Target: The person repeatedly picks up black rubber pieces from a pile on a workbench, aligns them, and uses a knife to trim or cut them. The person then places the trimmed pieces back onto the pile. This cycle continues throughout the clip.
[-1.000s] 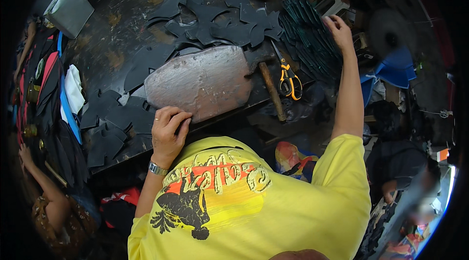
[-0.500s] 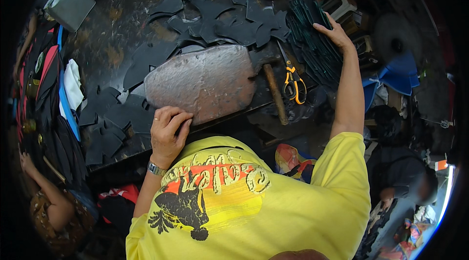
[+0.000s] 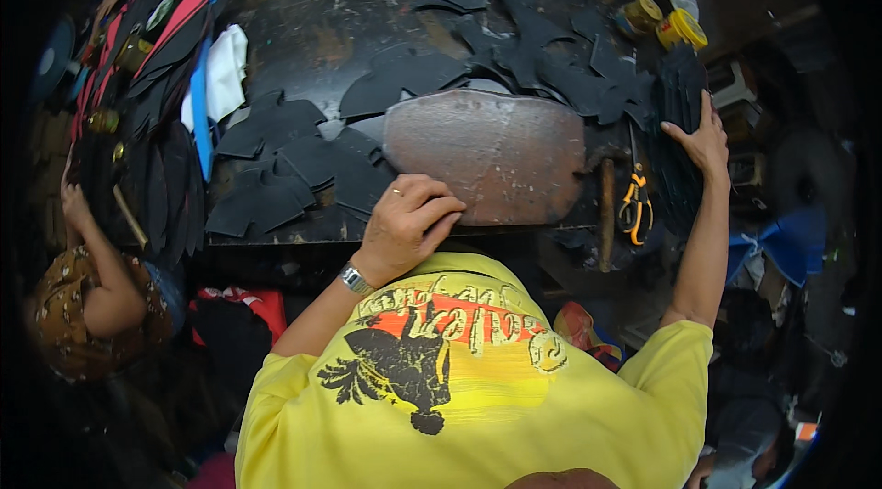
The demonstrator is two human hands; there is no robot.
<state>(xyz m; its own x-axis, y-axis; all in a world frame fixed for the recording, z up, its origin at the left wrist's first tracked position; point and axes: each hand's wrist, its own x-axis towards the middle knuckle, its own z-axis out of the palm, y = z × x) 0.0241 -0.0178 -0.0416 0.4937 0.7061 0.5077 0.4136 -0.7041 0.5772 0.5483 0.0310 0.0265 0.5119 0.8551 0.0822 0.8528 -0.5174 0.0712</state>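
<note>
My left hand (image 3: 404, 224), a watch on its wrist, rests with curled fingers on the near edge of a brownish, worn slab (image 3: 491, 154) lying on the dark work table (image 3: 340, 21). Nothing is held in it. My right hand (image 3: 703, 142) is stretched out to the table's right end, with fingers and thumb apart, laid against an upright stack of black cut pieces (image 3: 680, 89). More black cut pieces (image 3: 285, 168) are spread flat around the slab on both sides.
Yellow-handled scissors (image 3: 634, 204) and a wooden-handled hammer (image 3: 606, 213) lie right of the slab. Two yellow tins (image 3: 675, 25) stand at the far right. A white cloth (image 3: 225, 71) lies left. Another person (image 3: 87, 296) sits at the left, by hanging straps.
My right hand has come a little nearer along the stack of black pieces. My left hand has stayed on the slab's edge. The view has tilted slightly.
</note>
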